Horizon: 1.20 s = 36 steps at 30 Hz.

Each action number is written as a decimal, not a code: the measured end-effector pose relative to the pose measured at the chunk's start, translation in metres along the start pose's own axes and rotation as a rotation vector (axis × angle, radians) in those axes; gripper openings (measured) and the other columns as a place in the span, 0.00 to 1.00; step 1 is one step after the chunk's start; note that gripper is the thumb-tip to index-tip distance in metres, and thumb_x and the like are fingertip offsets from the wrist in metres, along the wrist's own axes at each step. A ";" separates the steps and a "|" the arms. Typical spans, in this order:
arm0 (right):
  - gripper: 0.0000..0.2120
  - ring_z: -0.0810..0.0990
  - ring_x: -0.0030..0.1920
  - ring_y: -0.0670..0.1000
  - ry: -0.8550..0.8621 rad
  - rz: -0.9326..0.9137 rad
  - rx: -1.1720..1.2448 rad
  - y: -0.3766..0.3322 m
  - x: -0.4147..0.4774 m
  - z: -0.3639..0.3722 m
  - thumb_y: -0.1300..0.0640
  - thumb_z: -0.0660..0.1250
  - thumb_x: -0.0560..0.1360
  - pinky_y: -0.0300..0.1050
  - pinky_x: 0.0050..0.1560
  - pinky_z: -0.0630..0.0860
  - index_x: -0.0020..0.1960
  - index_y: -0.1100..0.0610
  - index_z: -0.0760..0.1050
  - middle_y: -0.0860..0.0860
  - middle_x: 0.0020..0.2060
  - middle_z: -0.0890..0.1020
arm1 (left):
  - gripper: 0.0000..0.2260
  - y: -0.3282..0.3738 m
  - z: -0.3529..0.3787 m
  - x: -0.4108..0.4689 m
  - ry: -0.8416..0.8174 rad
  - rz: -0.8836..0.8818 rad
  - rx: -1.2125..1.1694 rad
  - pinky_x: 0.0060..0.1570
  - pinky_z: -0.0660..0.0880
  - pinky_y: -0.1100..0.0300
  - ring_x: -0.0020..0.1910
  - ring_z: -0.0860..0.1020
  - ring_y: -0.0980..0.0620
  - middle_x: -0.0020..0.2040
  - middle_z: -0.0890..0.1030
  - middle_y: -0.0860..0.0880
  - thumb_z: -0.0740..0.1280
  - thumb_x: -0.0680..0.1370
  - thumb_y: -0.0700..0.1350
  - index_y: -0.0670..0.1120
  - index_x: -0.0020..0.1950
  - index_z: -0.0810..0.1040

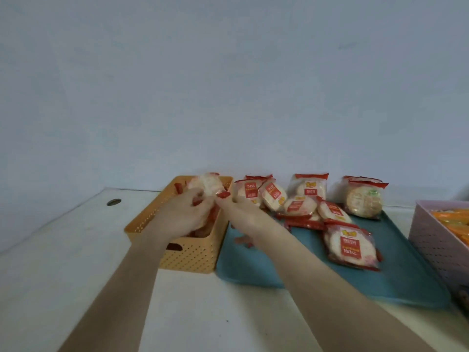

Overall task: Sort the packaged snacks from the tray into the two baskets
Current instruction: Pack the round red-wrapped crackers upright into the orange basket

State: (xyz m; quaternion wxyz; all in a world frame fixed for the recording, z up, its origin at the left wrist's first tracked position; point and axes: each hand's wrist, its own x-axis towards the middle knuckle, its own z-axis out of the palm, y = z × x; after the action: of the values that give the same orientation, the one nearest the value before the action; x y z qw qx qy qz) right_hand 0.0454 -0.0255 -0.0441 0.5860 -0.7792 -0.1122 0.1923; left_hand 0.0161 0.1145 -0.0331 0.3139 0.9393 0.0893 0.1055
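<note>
Left grip (183, 214) and right grip (238, 211), outstretched, pinch snack pack (208, 185) over orange basket (194, 254)

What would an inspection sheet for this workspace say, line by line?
Surface: white table with a round hole.
Job's things: teal tray carrying several rice cracker packets; orange basket to its left; lilac basket to its right, holding orange packets.
Clutter: nothing seen.
Hands: left hand and right hand both grip the held packet over the orange basket.
Cables: nothing seen.
Surroundings: plain pale wall.
</note>
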 end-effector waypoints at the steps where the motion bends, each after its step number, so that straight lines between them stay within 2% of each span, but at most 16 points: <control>1: 0.29 0.71 0.66 0.57 -0.041 0.045 -0.065 0.002 0.006 0.011 0.41 0.57 0.79 0.55 0.60 0.74 0.75 0.53 0.58 0.52 0.70 0.70 | 0.16 -0.009 -0.002 -0.003 0.005 -0.020 0.041 0.50 0.74 0.56 0.54 0.78 0.51 0.55 0.78 0.55 0.56 0.80 0.60 0.57 0.63 0.74; 3: 0.26 0.74 0.64 0.60 -0.067 0.078 -0.196 0.003 0.016 0.024 0.44 0.58 0.79 0.55 0.59 0.76 0.72 0.57 0.63 0.56 0.67 0.73 | 0.17 -0.026 -0.013 -0.005 0.238 -0.064 0.158 0.50 0.76 0.49 0.53 0.78 0.46 0.50 0.80 0.52 0.52 0.79 0.59 0.53 0.52 0.77; 4: 0.20 0.77 0.60 0.61 -0.048 0.075 -0.255 0.002 0.019 0.029 0.47 0.58 0.79 0.54 0.55 0.79 0.66 0.59 0.67 0.57 0.63 0.76 | 0.16 -0.034 -0.020 -0.007 0.324 -0.127 0.224 0.52 0.75 0.47 0.55 0.77 0.43 0.52 0.80 0.49 0.54 0.78 0.55 0.51 0.54 0.78; 6: 0.11 0.81 0.52 0.61 0.016 0.046 -0.306 0.004 0.024 0.033 0.53 0.57 0.79 0.56 0.49 0.82 0.56 0.58 0.70 0.58 0.55 0.79 | 0.17 -0.051 -0.031 -0.009 0.274 -0.292 0.258 0.57 0.73 0.46 0.60 0.74 0.41 0.60 0.77 0.45 0.58 0.77 0.48 0.51 0.66 0.73; 8: 0.09 0.81 0.50 0.61 0.072 -0.030 -0.325 0.005 0.027 0.033 0.56 0.55 0.79 0.59 0.48 0.82 0.53 0.58 0.71 0.59 0.52 0.80 | 0.20 -0.053 -0.035 -0.015 0.178 -0.358 0.103 0.59 0.73 0.48 0.58 0.76 0.42 0.62 0.78 0.44 0.60 0.77 0.44 0.51 0.69 0.70; 11: 0.16 0.83 0.45 0.60 0.141 -0.121 -0.335 0.011 0.021 0.034 0.54 0.54 0.76 0.60 0.45 0.82 0.58 0.61 0.72 0.58 0.47 0.83 | 0.18 -0.042 -0.040 -0.027 0.340 -0.282 0.019 0.57 0.70 0.52 0.58 0.76 0.43 0.62 0.79 0.45 0.61 0.78 0.42 0.49 0.68 0.74; 13: 0.17 0.84 0.40 0.60 0.196 -0.178 -0.287 0.007 0.006 0.024 0.53 0.55 0.76 0.59 0.40 0.83 0.55 0.62 0.75 0.58 0.44 0.83 | 0.18 -0.026 -0.049 -0.038 0.439 -0.180 0.020 0.55 0.68 0.53 0.57 0.76 0.43 0.62 0.79 0.45 0.62 0.78 0.42 0.49 0.68 0.74; 16: 0.20 0.84 0.39 0.59 0.306 -0.276 -0.271 -0.009 -0.027 -0.003 0.44 0.55 0.79 0.61 0.42 0.82 0.47 0.58 0.77 0.57 0.40 0.84 | 0.17 -0.001 -0.061 -0.055 0.482 -0.032 -0.044 0.46 0.69 0.56 0.43 0.75 0.50 0.53 0.81 0.49 0.62 0.77 0.42 0.54 0.64 0.76; 18: 0.19 0.84 0.39 0.58 0.340 -0.289 -0.305 -0.014 -0.061 -0.030 0.45 0.57 0.80 0.61 0.44 0.81 0.45 0.59 0.77 0.56 0.39 0.84 | 0.14 0.017 -0.055 -0.072 0.445 0.041 -0.049 0.46 0.70 0.56 0.44 0.76 0.52 0.49 0.80 0.54 0.62 0.77 0.44 0.57 0.59 0.79; 20: 0.15 0.84 0.37 0.58 0.325 -0.250 -0.325 -0.012 -0.090 -0.054 0.49 0.59 0.80 0.55 0.37 0.83 0.48 0.59 0.77 0.57 0.39 0.84 | 0.12 0.031 -0.042 -0.089 0.387 0.088 -0.029 0.48 0.71 0.56 0.48 0.77 0.49 0.48 0.80 0.55 0.63 0.75 0.43 0.57 0.53 0.80; 22: 0.13 0.85 0.36 0.56 0.315 -0.200 -0.371 0.001 -0.123 -0.078 0.50 0.60 0.80 0.50 0.32 0.82 0.50 0.58 0.77 0.57 0.40 0.85 | 0.12 0.042 -0.017 -0.110 0.296 0.144 0.014 0.49 0.70 0.56 0.50 0.77 0.47 0.50 0.80 0.53 0.63 0.75 0.44 0.57 0.53 0.81; 27: 0.09 0.84 0.44 0.55 0.350 -0.129 -0.512 0.050 -0.166 -0.111 0.55 0.60 0.77 0.57 0.44 0.82 0.50 0.55 0.78 0.53 0.44 0.85 | 0.13 0.051 0.045 -0.142 0.143 0.218 0.234 0.47 0.71 0.56 0.49 0.75 0.48 0.49 0.73 0.52 0.60 0.77 0.49 0.56 0.56 0.80; 30: 0.10 0.81 0.50 0.55 0.367 -0.107 -0.603 0.074 -0.174 -0.115 0.56 0.60 0.76 0.55 0.52 0.78 0.54 0.52 0.77 0.52 0.50 0.84 | 0.15 0.055 0.061 -0.150 0.281 0.390 0.400 0.41 0.69 0.56 0.46 0.68 0.50 0.42 0.68 0.52 0.57 0.76 0.53 0.53 0.46 0.83; 32: 0.12 0.78 0.54 0.57 0.456 -0.160 -0.744 0.079 -0.179 -0.112 0.55 0.59 0.77 0.53 0.53 0.75 0.58 0.53 0.75 0.52 0.54 0.82 | 0.20 0.068 0.060 -0.151 0.356 0.522 0.479 0.38 0.65 0.57 0.43 0.64 0.53 0.39 0.68 0.53 0.54 0.77 0.56 0.51 0.39 0.83; 34: 0.14 0.74 0.57 0.56 0.569 -0.335 -0.862 0.076 -0.183 -0.111 0.56 0.60 0.76 0.50 0.53 0.72 0.61 0.54 0.73 0.52 0.58 0.78 | 0.23 0.082 0.061 -0.149 0.182 0.537 0.574 0.37 0.65 0.58 0.41 0.68 0.54 0.39 0.73 0.55 0.51 0.78 0.63 0.53 0.43 0.82; 36: 0.16 0.72 0.59 0.56 0.571 -0.455 -0.917 0.068 -0.187 -0.110 0.56 0.60 0.77 0.50 0.56 0.69 0.64 0.56 0.72 0.52 0.60 0.76 | 0.22 0.090 0.061 -0.140 -0.026 0.534 0.602 0.37 0.69 0.58 0.42 0.75 0.55 0.42 0.77 0.58 0.53 0.76 0.68 0.56 0.50 0.78</control>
State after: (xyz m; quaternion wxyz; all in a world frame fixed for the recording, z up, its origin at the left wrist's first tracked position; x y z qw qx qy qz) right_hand -0.0793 -0.2163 -0.0515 0.2227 -0.9303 -0.1862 -0.2241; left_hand -0.0940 -0.0242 -0.0454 -0.0126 0.9807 -0.1351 0.1407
